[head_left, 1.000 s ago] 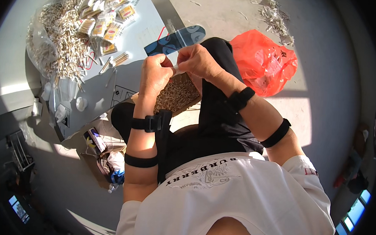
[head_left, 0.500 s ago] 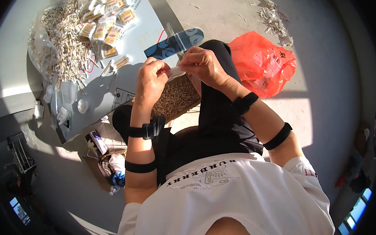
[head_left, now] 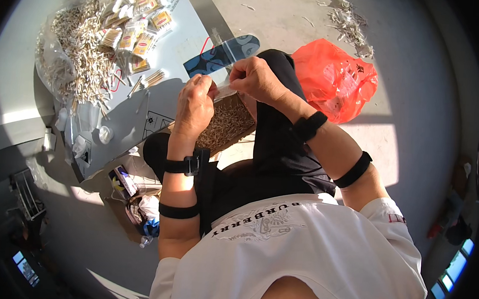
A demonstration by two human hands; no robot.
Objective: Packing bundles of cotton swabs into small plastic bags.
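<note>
Between my two hands a small clear plastic bag point(head_left: 225, 90) is stretched, held in front of my knees. My left hand point(head_left: 194, 105) pinches one end of it, fingers bent together. The other end is pinched by my right hand point(head_left: 256, 80). Glare on the film hides whether anything is inside. Below the bag, between my legs, stands a box filled with thin sticks that look like cotton swabs point(head_left: 225, 125). On the table to the left lie a large heap of loose cotton swabs point(head_left: 86, 52) and several filled swab packets point(head_left: 143, 44) with yellow labels.
The grey table point(head_left: 168, 98) has a blue patterned strip point(head_left: 220, 56) at its right edge and a crumpled white tissue point(head_left: 105, 135) near its front. A red plastic bag point(head_left: 336, 81) sits right of my knee. Scattered swabs point(head_left: 350, 27) lie on the floor beyond.
Both hands have shifted slightly, with the left fingers turning more upright and the right hand rising a little. The clear bag stays held between them.
</note>
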